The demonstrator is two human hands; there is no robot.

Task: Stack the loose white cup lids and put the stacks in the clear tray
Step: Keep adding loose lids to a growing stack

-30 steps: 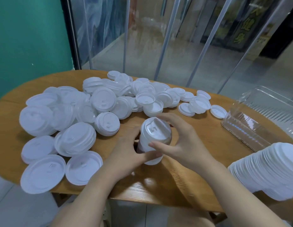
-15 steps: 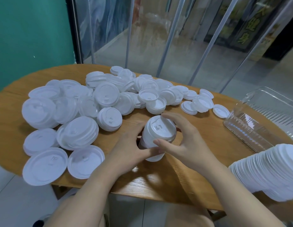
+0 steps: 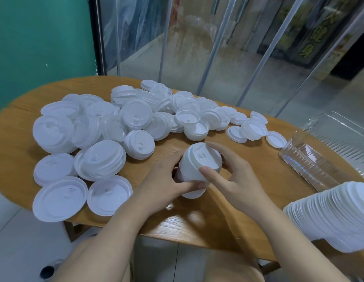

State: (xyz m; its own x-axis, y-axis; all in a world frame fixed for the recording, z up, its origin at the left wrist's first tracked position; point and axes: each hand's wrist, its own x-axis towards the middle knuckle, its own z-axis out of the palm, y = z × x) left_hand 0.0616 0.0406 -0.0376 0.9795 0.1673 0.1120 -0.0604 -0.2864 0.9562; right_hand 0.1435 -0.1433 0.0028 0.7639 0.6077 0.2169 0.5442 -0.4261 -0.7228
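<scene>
Two hands around a short stack (image 3: 198,169) of white lids, upright on a wooden table (image 3: 197,224) near its front edge. Left hand (image 3: 162,180) curled round the stack's lower side, thumb across its base. Right hand (image 3: 234,176) gripping the upper part, fingers over the far rim, thumb at the near rim. Loose lids (image 3: 99,127) heaped across the table's left and middle. Clear tray (image 3: 311,169) at the right, apart from the held stack. Long lid stack (image 3: 335,216) lying on its side at lower right.
</scene>
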